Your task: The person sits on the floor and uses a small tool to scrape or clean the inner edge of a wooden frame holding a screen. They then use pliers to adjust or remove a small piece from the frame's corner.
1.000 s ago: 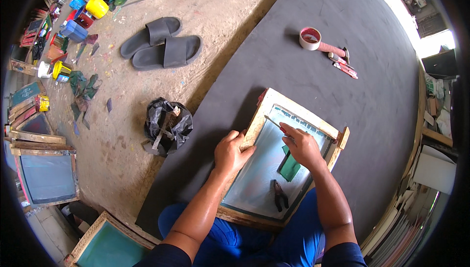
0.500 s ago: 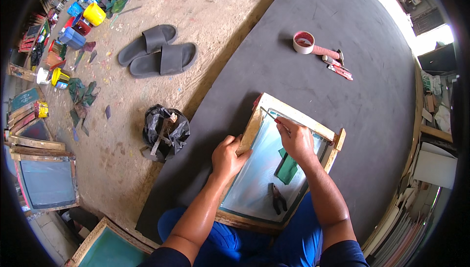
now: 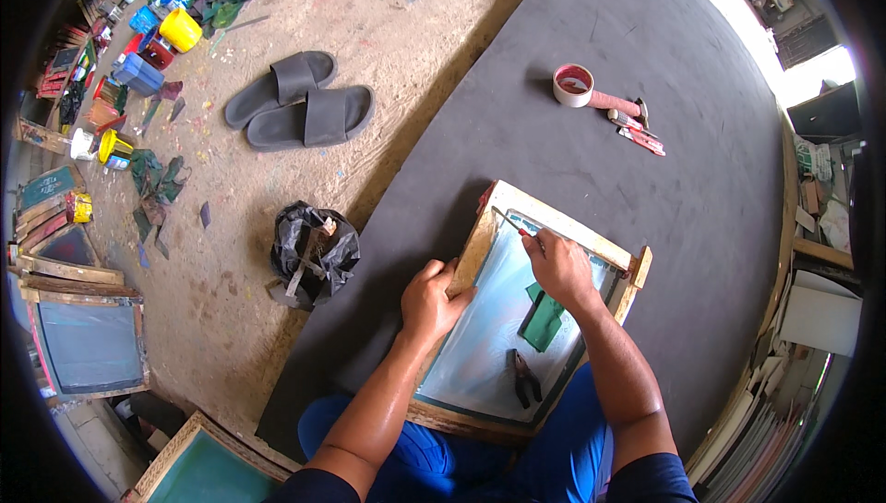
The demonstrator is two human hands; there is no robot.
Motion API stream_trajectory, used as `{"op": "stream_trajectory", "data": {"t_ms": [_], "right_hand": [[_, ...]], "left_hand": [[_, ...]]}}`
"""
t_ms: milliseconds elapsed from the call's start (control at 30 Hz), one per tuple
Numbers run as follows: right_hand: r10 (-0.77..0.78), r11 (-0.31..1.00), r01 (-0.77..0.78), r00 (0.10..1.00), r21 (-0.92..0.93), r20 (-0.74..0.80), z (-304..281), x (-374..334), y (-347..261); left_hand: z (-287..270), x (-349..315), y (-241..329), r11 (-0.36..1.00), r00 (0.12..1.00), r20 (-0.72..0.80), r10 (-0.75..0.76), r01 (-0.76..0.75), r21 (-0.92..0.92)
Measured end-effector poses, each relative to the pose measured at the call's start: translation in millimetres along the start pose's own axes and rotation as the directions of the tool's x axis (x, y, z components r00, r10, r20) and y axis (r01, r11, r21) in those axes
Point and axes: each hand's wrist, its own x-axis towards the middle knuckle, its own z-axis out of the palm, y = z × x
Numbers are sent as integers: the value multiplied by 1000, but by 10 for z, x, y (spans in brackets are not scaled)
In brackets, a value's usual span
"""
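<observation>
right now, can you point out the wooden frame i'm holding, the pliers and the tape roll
Wooden frame (image 3: 581, 236): head view, on its far bar
Pliers (image 3: 521, 375): head view, near the pivot
Tape roll (image 3: 572, 101): head view, white outer side

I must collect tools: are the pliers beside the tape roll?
No, the pliers lie inside the wooden frame, apart from the tape roll.

the worktop (image 3: 701, 226) has a matt, rather smooth surface with faint scuffs. the frame (image 3: 572, 229) is of pale, bare wood, and the sheet (image 3: 480, 328) stretched inside it looks smooth, with a soft shine. the thin tool (image 3: 510, 221) appears to be metal. at left, the bag (image 3: 293, 226) is of glossy, wrinkled plastic, the slippers (image 3: 325, 117) are matt and smooth like rubber, and the floor (image 3: 388, 32) looks like rough concrete.
</observation>
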Motion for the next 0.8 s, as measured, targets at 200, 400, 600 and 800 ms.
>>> {"op": "stream_trajectory", "data": {"t_ms": [200,400,600,800], "right_hand": [[26,999,-25,999,-31,39,1,4,-9],[8,989,-2,999,-148,41,-86,-31,-157],[65,949,-13,986,-316,155,-126,-63,-361],[-6,943,68,982,-326,187,-109,-2,-242]], "left_hand": [[-9,4,20,1000,1000,7,-12,12,-14],[0,-5,9,1000,1000,7,-14,14,1],[-21,1,29,1000,999,29,-15,15,16],[-13,1,38,1000,1000,16,-7,7,4]]}}
